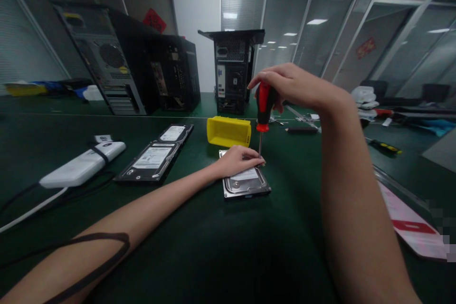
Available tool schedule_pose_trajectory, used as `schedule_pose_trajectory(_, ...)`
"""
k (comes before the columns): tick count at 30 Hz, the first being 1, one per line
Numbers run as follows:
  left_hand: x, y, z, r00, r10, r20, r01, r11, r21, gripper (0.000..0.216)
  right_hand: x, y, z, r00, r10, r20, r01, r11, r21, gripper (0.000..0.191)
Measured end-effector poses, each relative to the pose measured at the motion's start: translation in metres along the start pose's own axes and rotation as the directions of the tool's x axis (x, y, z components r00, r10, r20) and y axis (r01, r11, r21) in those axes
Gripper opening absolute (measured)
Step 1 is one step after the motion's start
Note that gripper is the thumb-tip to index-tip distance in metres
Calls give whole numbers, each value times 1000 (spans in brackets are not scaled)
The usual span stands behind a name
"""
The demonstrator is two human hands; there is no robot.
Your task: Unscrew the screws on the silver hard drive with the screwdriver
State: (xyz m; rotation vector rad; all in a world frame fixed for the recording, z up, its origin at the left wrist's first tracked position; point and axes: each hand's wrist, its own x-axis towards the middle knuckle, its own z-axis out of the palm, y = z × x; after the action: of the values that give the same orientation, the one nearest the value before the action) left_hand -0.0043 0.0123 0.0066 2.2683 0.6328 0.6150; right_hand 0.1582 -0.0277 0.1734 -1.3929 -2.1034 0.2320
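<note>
A silver hard drive (249,187) lies flat on the green table in front of me. My left hand (235,161) is closed over its upper part and holds it, with the thumb and fingertips close to its right edge. From above, my right hand (281,84) grips the red-and-black handle of a screwdriver (263,110). The screwdriver stands nearly upright, its shaft reaching down to the drive's right edge beside my left fingertips. Those fingers partly hide the tip. Just behind the drive sits a yellow plastic bin (228,138).
More hard drives (154,157) lie to the left, beside a white power strip (85,164) with cables. Several computer cases (233,71) stand at the back. On the right are a black marker-like stick (301,130), a yellow-and-black tool (384,146) and a pink-white sheet (409,218).
</note>
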Motion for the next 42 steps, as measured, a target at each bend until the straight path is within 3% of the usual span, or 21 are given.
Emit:
schedule_pose_trajectory(6,0,0,0,1000,6,-8,-6,1000,6,26,-1,-1,-2,999,7,-38,-7,1000,15,28)
schedule_pose_trajectory(14,0,-1,0,1000,2,-11,-2,1000,9,25,-6,1,-9,999,-35,36,33,998,58,25)
schedule_pose_trajectory(23,1,-4,1,1000,22,-12,-22,1000,-4,25,-7,-2,-12,1000,-21,18,23,993,-116,26)
schedule_pose_trajectory(29,1,-4,2,1000,12,-23,-12,1000,10,24,-4,3,-8,1000,-18,5,18,999,-29,32)
schedule_pose_trajectory(37,0,-4,1,1000,17,-24,-17,1000,-2,23,-11,-10,-12,981,168,93,-181,973,144,34)
schedule_pose_trajectory(42,0,-5,1,999,28,-24,-28,1000,-2,24,-12,-8,-13,987,128,99,-139,983,121,35)
